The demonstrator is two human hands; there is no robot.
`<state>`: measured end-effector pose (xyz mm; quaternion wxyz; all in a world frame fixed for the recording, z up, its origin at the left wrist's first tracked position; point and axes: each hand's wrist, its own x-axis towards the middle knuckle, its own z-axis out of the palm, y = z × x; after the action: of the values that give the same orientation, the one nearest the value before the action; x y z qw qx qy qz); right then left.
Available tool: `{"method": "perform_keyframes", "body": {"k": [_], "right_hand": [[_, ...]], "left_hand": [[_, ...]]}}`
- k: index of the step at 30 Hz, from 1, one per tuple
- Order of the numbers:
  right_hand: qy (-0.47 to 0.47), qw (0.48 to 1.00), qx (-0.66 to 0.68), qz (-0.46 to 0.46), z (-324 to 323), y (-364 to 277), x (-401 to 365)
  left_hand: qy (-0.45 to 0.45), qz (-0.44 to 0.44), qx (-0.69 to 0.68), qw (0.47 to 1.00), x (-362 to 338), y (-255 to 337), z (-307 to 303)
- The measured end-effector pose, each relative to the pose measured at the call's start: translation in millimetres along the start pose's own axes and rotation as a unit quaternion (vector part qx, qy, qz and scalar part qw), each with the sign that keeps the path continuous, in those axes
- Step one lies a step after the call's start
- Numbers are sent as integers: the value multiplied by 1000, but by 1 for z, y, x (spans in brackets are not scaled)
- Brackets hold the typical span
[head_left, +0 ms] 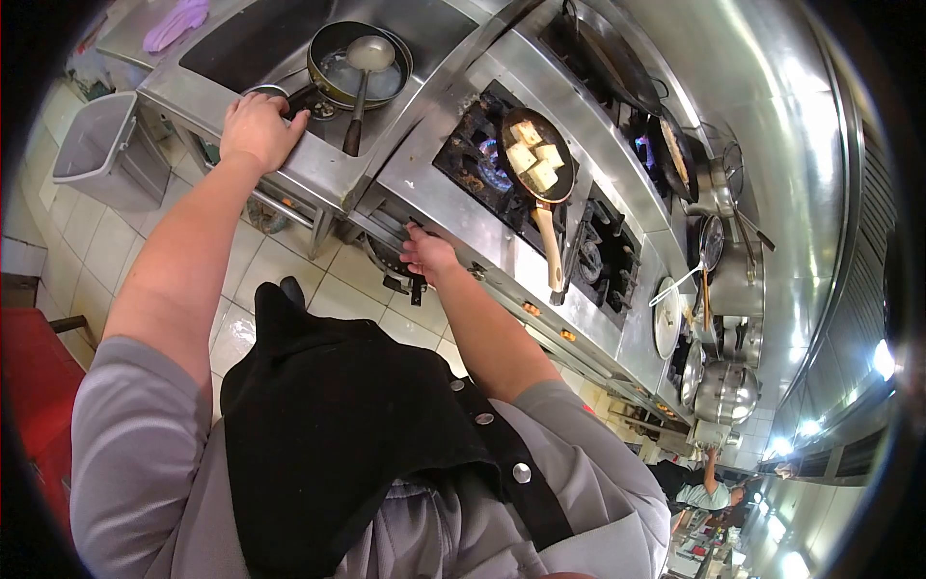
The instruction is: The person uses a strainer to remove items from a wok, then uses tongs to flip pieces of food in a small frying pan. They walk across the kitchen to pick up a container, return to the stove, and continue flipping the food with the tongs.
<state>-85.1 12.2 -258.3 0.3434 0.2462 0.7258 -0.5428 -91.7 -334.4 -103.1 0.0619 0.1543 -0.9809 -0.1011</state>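
My left hand (258,133) is closed at the front rim of the sink, its fingers over the dark handle of a deep pan (404,60). That pan stands in the sink with cloudy liquid inside. A ladle (370,55) lies across it, its dark handle sticking out over the sink's edge. My right hand (429,257) is low at the front of the stove, fingers curled against the panel; what they grip there is hidden. Up on the burner, pale browned blocks (522,157) sit in a frying pan (560,183) with a wooden handle, over a blue flame.
A grey bin (108,159) stands left of the sink. Behind the frying pan are a large wok (608,48) and another pan (675,154). Further along the stove stand a plate (667,318) and a big metal pot (725,393). Another person (702,494) works at the far end.
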Motion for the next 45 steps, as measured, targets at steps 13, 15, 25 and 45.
{"method": "perform_keyframes", "body": {"k": [13, 15, 25, 45], "right_hand": [[-18, 1000, -8, 24, 2, 0, -18], [-65, 997, -43, 3, 0, 5, -38], [419, 637, -352, -543, -120, -58, -178], [336, 868, -269, -246, -130, -49, -137]], "left_hand": [[21, 8, -20, 1000, 2, -3, 6], [25, 15, -16, 999, 1, -3, 4], [67, 31, -20, 997, 0, -2, 9], [47, 17, -11, 999, -1, 2, 5]]}}
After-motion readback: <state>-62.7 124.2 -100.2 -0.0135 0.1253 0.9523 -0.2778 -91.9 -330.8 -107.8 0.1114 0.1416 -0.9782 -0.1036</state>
